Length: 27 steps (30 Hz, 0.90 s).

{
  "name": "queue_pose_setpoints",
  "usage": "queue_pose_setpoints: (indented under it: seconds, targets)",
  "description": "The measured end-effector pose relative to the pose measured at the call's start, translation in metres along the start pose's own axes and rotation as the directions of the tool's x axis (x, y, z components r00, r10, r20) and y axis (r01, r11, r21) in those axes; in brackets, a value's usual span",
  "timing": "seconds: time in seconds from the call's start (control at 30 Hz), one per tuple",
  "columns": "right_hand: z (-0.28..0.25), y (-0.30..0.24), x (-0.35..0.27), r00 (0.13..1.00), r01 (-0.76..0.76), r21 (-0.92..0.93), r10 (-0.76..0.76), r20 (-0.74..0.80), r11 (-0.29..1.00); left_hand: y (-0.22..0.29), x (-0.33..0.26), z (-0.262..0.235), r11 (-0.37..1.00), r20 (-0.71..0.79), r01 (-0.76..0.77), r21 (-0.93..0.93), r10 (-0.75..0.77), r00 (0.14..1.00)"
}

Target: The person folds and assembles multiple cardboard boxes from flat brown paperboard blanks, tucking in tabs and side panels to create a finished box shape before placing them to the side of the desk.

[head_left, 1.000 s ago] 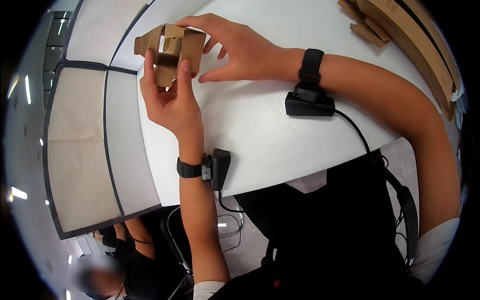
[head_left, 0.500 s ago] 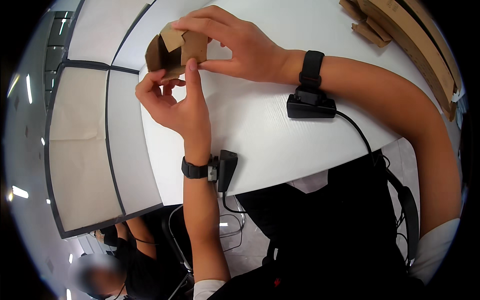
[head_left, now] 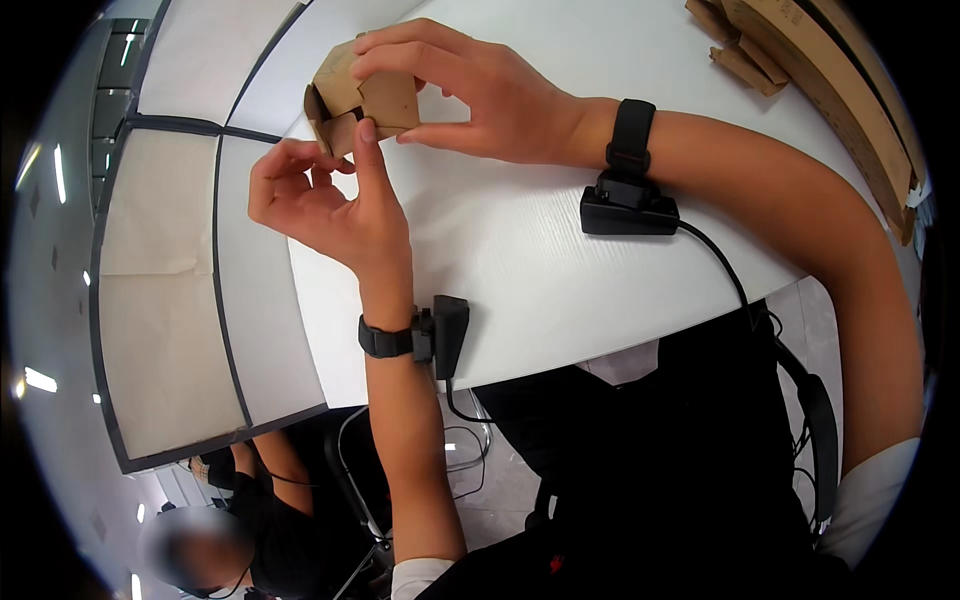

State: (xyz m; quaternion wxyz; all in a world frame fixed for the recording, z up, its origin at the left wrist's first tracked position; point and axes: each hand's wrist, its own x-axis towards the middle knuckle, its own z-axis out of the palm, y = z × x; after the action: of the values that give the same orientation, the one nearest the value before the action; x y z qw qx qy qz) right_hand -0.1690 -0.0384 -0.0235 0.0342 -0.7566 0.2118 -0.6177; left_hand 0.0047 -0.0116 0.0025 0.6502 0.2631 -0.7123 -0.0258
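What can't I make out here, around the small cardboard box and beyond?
All in the head view:
Small cardboard box: interior mostly hidden by its own flaps and walls.
Right hand: some fingertips hidden behind the box.
Large cardboard piece, upper right: cut off by the picture's top edge.
Co-worker's head, lower left: blurred.

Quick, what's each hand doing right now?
Left hand: closed on the small cardboard box, thumb and fingers at its near edge.
Right hand: holding the same box, fingers over its top, thumb by its lower right corner.
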Motion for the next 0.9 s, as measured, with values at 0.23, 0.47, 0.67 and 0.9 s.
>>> queue_pose_setpoints:
  seconds: [0.23, 0.47, 0.67, 0.9]
  targets:
    - [0.0037, 0.0042, -0.0019, 0.999, 0.025, -0.045, -0.024, 0.029, 0.999, -0.0037, 0.0004, -0.0055, 0.995, 0.105, 0.077, 0.071, -0.084, 0.991]
    - [0.0039, 0.0087, -0.0016, 0.997, 0.079, -0.09, -0.079, 0.007, 0.993, -0.0003, 0.0037, -0.0083, 0.997, 0.241, 0.065, 0.031, -0.07, 0.968]
    - [0.0063, 0.0082, -0.0037, 0.995, 0.095, -0.128, -0.093, 0.019, 0.987, -0.0034, 0.0007, -0.0084, 0.978, 0.195, 0.138, 0.156, -0.167, 0.966]
    - [0.0027, 0.0054, -0.0029, 0.995, 0.079, -0.12, -0.072, 0.063, 0.99, 0.0013, -0.0027, -0.0031, 0.97, 0.131, 0.133, 0.205, -0.162, 0.978]
